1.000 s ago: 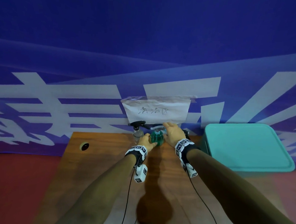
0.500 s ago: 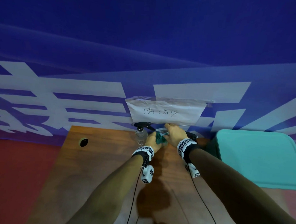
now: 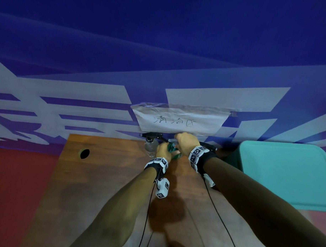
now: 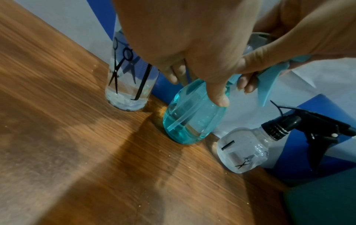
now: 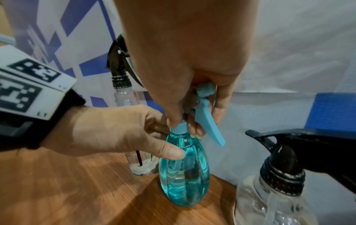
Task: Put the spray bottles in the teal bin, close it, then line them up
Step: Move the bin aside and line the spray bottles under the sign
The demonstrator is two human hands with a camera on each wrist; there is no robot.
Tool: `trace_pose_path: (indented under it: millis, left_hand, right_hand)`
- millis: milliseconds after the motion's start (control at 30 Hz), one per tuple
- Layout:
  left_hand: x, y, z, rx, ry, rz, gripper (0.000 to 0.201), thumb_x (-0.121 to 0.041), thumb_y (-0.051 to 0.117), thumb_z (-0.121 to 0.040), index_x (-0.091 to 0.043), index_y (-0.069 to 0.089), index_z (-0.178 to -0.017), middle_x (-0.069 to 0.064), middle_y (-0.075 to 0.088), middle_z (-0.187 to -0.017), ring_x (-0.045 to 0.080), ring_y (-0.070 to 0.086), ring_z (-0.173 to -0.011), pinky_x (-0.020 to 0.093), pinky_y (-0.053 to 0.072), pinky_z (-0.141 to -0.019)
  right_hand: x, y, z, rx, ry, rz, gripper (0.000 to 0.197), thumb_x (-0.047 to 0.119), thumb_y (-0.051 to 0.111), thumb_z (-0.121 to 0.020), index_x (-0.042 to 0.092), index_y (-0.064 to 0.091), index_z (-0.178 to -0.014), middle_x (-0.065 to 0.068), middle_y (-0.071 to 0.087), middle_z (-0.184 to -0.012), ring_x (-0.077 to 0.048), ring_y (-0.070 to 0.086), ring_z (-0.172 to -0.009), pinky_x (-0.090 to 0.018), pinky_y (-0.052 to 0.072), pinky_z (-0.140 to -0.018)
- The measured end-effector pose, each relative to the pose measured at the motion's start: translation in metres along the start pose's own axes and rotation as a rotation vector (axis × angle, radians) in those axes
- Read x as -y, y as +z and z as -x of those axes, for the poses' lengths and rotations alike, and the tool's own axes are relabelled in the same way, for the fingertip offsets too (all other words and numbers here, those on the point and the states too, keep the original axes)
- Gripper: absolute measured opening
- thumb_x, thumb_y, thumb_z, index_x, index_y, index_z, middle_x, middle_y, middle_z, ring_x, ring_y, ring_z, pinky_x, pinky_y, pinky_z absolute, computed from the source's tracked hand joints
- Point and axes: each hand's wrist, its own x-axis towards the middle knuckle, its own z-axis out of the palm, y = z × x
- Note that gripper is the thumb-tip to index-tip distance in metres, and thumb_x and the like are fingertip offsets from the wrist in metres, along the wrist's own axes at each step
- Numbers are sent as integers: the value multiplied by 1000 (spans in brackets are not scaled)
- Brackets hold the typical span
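**Two-Hand Grip on the Blue Spray Bottle at the Table's Far Edge**

While the right hand [image 5: 185,57] closes from above round the pale-blue spray head [image 5: 205,97], with fingertips down at the neck collar, the left hand [image 5: 115,130] wraps the shoulder of the blue spray bottle [image 5: 184,170], thumb pressed on its front face. The bottle's base rests on the wooden table [image 4: 96,175], close to the backdrop.

The left wrist view shows the bottle leaning toward the wall, with clear liquid filling its lower part; in the right wrist view the same bottle looks nearly upright. The head view hides most of the bottle behind both hands but alone shows the teal bin [image 3: 286,173], lid closed, standing to the right of the table.

The blue bottle is translucent, egg-shaped and vertically ribbed. On its left stands a tall clear bottle [image 4: 131,79], cylindrical, printed with black scissors and a comb, topped by a black trigger. On its right stands a round clear bottle [image 4: 242,150] with a ridged black collar and black trigger. The table surface is brown wood grain. A creased handwritten paper sign [image 3: 179,120] is taped to the blue-and-white banner [image 3: 161,49].
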Motion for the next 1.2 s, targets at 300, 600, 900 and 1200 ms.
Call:
trace_pose_path:
  millis: [300, 600, 900, 1200]
  left_hand:
    - [-7, -1, 9, -65, -51, -15, 21, -8, 78, -75, 0, 75, -94, 18, 74, -97, 25, 61, -85, 37, 52, -85]
    - [-18, -6, 19, -84, -113, -25, 30, -5, 71, -85, 7, 67, -112, 26, 64, -117, 35, 57, -114, 35, 43, -97]
    - [-19, -10, 20, -55, -90, -68, 27, -8, 72, -85, 4, 70, -109, 23, 68, -114, 34, 60, -111, 35, 46, -91]
    - [-14, -8, 17, -57, -67, -57, 23, -5, 68, -86, 5, 69, -106, 24, 68, -111, 35, 60, -110, 36, 47, -89]
  right_hand:
    - [15, -8, 3, 62, -21, 143, 24, 0, 66, -86, 7, 62, -109, -14, 66, -111, -34, 66, -102, -38, 50, -79]
    - [16, -8, 6, 44, -14, 130, 24, -4, 64, -87, 7, 63, -108, -13, 67, -112, -34, 65, -104, -40, 51, -80]
    - [15, -10, 2, 33, -34, 156, 23, 13, 66, -89, 8, 63, -111, -13, 65, -112, -33, 63, -105, -42, 53, -86]
    - [14, -3, -1, 20, -32, 179, 21, 24, 69, -89, 10, 64, -104, -10, 68, -106, -29, 64, -100, -38, 50, -80]
